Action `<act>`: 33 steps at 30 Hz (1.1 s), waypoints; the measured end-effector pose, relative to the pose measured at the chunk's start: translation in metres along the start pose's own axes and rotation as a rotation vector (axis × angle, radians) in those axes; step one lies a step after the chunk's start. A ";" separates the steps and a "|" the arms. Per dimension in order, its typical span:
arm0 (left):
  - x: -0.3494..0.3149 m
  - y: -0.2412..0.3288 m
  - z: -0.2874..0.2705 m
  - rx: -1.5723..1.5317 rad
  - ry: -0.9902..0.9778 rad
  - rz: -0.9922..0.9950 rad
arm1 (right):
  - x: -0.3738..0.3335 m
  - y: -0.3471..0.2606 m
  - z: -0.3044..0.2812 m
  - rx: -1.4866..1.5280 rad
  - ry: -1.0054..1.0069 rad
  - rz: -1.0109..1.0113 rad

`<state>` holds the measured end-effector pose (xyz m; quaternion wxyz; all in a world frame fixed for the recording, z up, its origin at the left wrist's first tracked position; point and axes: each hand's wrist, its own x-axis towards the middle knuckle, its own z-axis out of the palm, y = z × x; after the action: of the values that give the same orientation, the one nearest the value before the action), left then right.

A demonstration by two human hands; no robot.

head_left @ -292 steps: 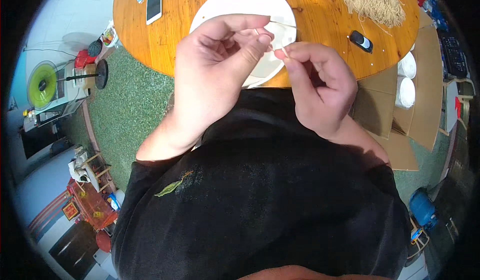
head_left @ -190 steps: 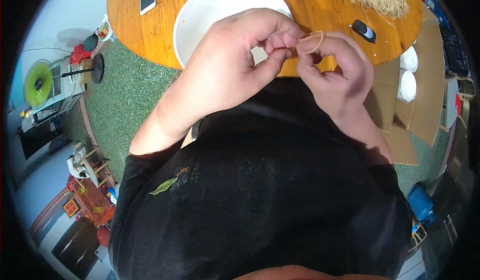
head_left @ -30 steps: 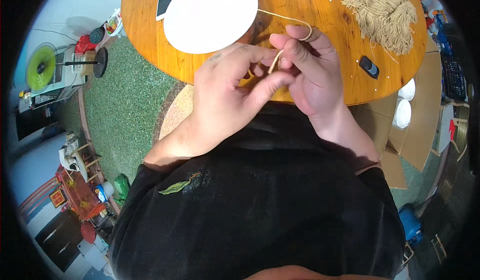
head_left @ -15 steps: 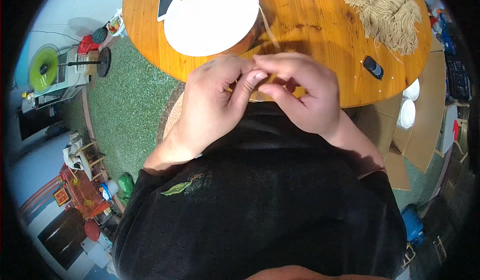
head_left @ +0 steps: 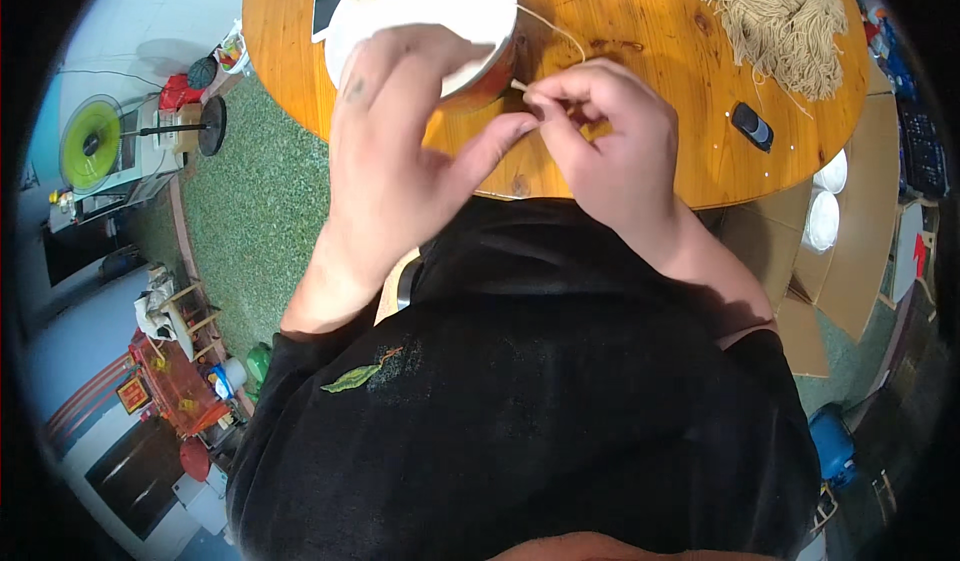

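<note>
My right hand (head_left: pixel 618 146) pinches the end of a thin beige cord (head_left: pixel 553 27) between thumb and fingertips, and a short tip pokes out toward the left. From there the cord loops up to the edge of a large white round disc (head_left: pixel 425 6) on the table. My left hand (head_left: pixel 395 146) is open, its fingers stretched over the near edge of the disc and its thumb spread toward the right hand's fingertips. Nothing shows in the left hand. Another bit of cord lies on the disc's upper left.
The round wooden table (head_left: pixel 640 16) carries a bundle of beige yarn (head_left: pixel 775 31) at the far right, a small black device (head_left: pixel 751 127) and a white phone (head_left: pixel 330 4) left of the disc. White round pieces (head_left: pixel 821 221) and cardboard (head_left: pixel 860 241) lie at right. A green fan (head_left: pixel 92 144) stands left.
My left hand has come away from the right, moving left and up over the disc with its fingers opening. The right hand keeps its pinch, and the cord now curves toward it.
</note>
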<state>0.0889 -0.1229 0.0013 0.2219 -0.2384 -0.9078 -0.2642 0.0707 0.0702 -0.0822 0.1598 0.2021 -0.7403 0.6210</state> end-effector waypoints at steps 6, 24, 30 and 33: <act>0.002 -0.025 0.022 -0.103 -0.165 -0.237 | -0.001 0.022 0.017 0.119 0.026 0.162; 0.008 -0.019 0.007 0.133 -0.133 0.201 | -0.006 0.008 0.007 0.243 -0.012 0.264; 0.009 -0.023 0.010 0.174 -0.119 0.260 | -0.005 0.006 0.006 0.197 0.012 0.080; 0.009 -0.021 0.009 0.135 -0.119 0.263 | -0.005 0.007 0.006 0.203 0.010 0.078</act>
<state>0.0677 -0.1303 -0.0082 0.2161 -0.3549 -0.8960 -0.1566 0.0717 0.0659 -0.0915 0.1179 0.1855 -0.6801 0.6993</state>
